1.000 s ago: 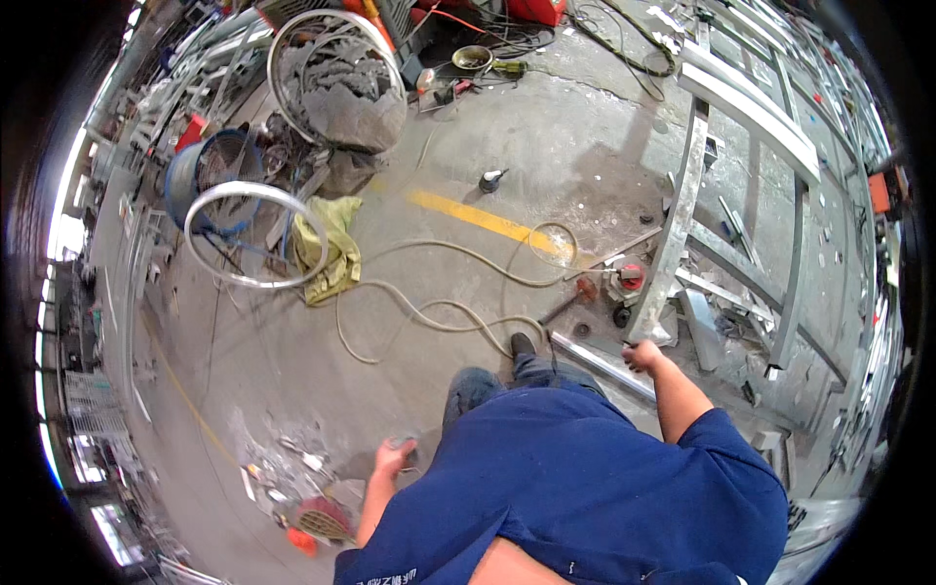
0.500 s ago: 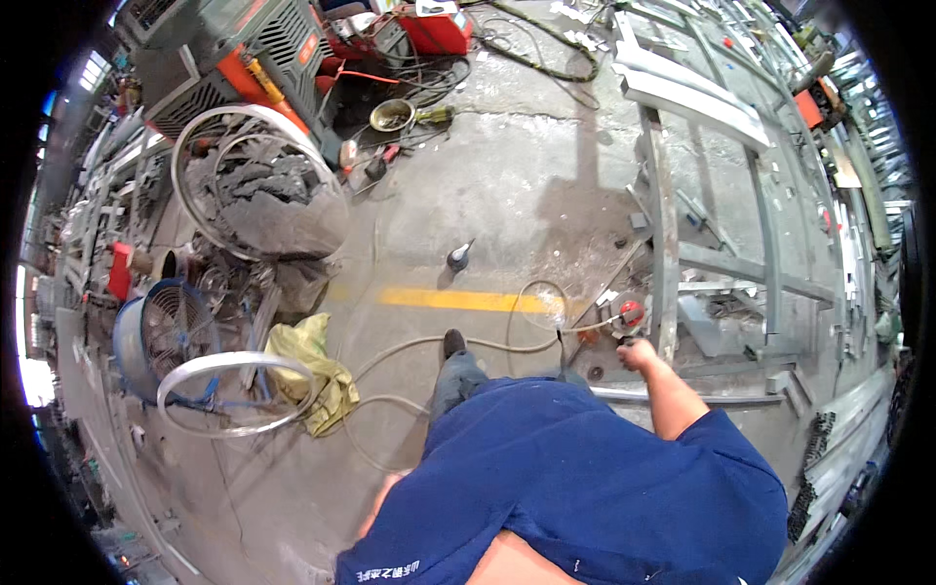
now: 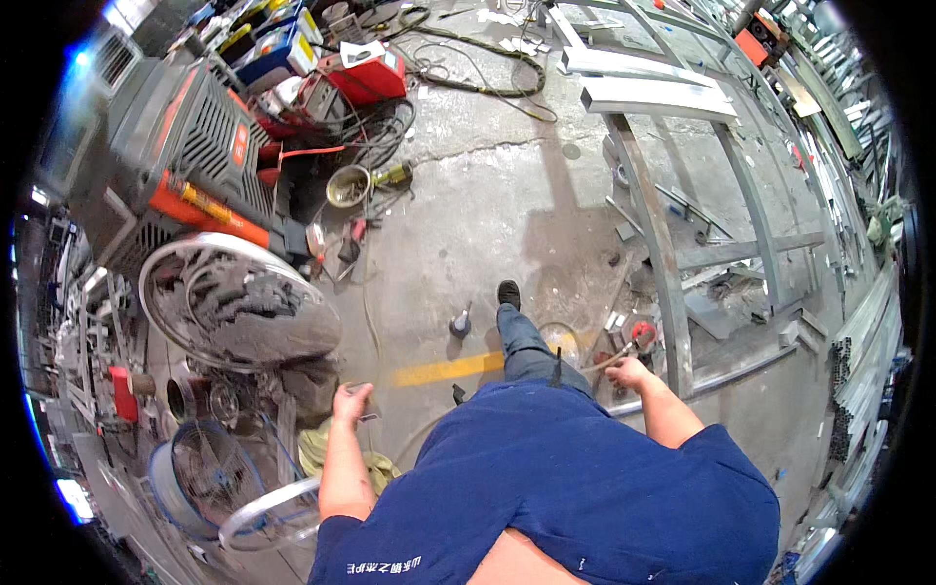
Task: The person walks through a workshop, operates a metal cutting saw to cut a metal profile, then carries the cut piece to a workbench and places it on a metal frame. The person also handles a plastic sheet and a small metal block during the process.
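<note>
My right hand (image 3: 632, 374) is closed at my right side, gripping what looks like a red, round-headed hand tool (image 3: 643, 334). Its handle is mostly hidden by my fingers. A pale hose (image 3: 603, 365) runs from beside that hand toward my legs. Held out on the other side, my left hand (image 3: 351, 401) has curled fingers, and a small thin piece shows at its edge, too small to name. Below that hand lies a yellow-green sack (image 3: 317, 450). Ahead of me on the floor stands a small dark bottle-like object with a pale spout (image 3: 460, 320).
A large round metal hoop with grey scrap (image 3: 234, 317) lies front left, beside an orange-grey machine (image 3: 195, 185). A blue fan (image 3: 207, 473) and a silver ring (image 3: 255, 507) are at my left. On the right, a metal frame (image 3: 655, 244) carries pale beams (image 3: 658, 97).
I have stepped forward, and one foot is now out in front. My left forearm and hand have come into view. The right hand has shifted slightly left, still with the red tool.
</note>
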`<control>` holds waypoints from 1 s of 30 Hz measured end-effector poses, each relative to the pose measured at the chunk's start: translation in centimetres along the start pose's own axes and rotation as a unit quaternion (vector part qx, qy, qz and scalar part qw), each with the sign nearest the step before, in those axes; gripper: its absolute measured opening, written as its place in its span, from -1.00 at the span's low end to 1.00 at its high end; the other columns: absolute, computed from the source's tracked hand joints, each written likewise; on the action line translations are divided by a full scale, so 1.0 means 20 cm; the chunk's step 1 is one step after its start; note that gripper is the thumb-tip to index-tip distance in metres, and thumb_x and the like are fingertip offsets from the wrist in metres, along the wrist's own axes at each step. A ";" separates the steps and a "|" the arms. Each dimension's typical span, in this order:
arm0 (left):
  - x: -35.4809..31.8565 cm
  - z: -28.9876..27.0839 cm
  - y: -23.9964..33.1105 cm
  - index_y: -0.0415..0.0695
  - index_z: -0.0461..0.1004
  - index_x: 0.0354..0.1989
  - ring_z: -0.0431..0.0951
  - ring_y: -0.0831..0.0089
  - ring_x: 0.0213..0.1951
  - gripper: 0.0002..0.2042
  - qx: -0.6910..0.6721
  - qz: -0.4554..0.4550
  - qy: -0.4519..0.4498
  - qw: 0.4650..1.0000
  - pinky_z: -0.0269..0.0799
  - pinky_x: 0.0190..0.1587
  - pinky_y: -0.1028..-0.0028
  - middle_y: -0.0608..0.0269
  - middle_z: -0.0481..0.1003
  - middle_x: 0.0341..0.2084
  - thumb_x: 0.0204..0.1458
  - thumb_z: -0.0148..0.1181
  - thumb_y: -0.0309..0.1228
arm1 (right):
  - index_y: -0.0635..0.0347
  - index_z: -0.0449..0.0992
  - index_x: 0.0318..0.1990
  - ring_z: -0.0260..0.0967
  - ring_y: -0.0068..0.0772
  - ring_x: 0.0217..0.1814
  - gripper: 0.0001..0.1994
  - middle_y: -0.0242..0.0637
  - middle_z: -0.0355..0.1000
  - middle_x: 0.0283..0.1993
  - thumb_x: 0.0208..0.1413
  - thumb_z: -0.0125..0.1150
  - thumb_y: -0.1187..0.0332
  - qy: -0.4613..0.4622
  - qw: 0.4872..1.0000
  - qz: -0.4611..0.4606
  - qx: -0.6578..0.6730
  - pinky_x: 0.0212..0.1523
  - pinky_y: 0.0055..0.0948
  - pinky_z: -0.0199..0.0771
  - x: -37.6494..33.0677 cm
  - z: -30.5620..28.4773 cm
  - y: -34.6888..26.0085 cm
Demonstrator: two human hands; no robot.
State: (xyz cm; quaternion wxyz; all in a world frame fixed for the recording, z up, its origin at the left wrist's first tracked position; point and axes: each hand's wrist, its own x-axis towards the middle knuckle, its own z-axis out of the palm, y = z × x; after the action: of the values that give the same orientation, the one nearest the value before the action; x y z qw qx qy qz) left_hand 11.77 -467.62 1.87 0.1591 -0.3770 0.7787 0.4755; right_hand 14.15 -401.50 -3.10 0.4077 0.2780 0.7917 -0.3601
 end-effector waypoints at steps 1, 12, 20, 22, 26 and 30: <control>0.11 0.02 -0.01 -0.34 0.33 0.02 0.50 0.45 -0.40 -0.39 -0.003 0.001 0.001 1.000 0.46 -0.38 0.40 0.15 0.52 -0.35 -0.16 0.42 -0.27 | 0.28 0.53 -0.04 0.50 -0.23 -0.14 -0.54 -0.05 0.53 -0.15 -0.03 0.25 0.13 -0.014 1.000 -0.001 -0.005 -0.09 -0.29 0.47 0.13 -0.01 -0.03; 0.51 0.33 0.77 -0.38 0.43 -0.10 0.56 0.36 -0.31 -0.39 0.199 -0.140 -0.105 0.964 0.47 -0.25 0.36 0.05 0.55 -0.26 -0.23 0.43 -0.14 | 0.36 0.48 -0.18 0.43 -0.38 -0.49 -0.73 -0.18 0.51 -0.36 0.09 0.19 0.31 0.033 0.997 0.038 0.059 -0.52 -0.36 0.41 1.31 -0.58 -0.35; 1.13 0.45 1.28 -0.43 0.42 -0.05 0.55 0.16 -0.09 -0.26 0.283 -0.120 -0.153 0.939 0.44 -0.04 0.28 -0.15 0.52 -0.16 -0.27 0.39 0.00 | 0.34 0.49 -0.12 0.42 -0.45 -0.45 -0.71 -0.24 0.50 -0.36 0.09 0.19 0.31 0.110 0.985 -0.050 0.125 -0.43 -0.42 0.45 1.41 -1.24 -1.55; 1.29 0.51 1.46 -0.43 0.43 -0.07 0.56 0.17 -0.10 -0.28 0.316 -0.124 -0.124 0.932 0.44 -0.05 0.28 -0.14 0.53 -0.16 -0.27 0.39 -0.01 | 0.35 0.49 -0.12 0.43 -0.44 -0.45 -0.70 -0.23 0.51 -0.36 0.08 0.20 0.31 0.133 0.984 -0.048 0.109 -0.43 -0.42 0.45 1.57 -1.29 -1.65; 1.72 0.56 2.04 -0.43 0.47 -0.11 0.57 0.22 -0.15 -0.31 0.291 -0.152 -0.180 0.927 0.46 -0.09 0.30 -0.08 0.55 -0.18 -0.28 0.42 -0.04 | 0.38 0.49 -0.09 0.45 -0.35 -0.45 -0.67 -0.17 0.52 -0.33 0.08 0.23 0.30 0.160 0.984 -0.005 0.076 -0.45 -0.38 0.47 1.86 -1.26 -1.57; 2.41 0.57 2.31 -0.38 0.50 -0.16 0.58 0.36 -0.28 -0.39 0.301 -0.078 -0.123 0.943 0.48 -0.20 0.35 0.04 0.57 -0.26 -0.26 0.43 -0.08 | 0.40 0.46 -0.05 0.48 -0.28 -0.40 -0.64 -0.13 0.53 -0.28 0.10 0.23 0.28 -0.008 0.999 -0.028 0.024 -0.44 -0.30 0.50 1.83 -1.29 -1.78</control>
State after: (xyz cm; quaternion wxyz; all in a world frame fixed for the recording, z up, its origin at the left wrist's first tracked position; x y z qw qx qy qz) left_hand -55.65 -466.72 -4.30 0.3962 -0.3096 0.8279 0.2482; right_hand -42.33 -396.39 -11.30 0.3968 0.2632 0.7869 -0.3925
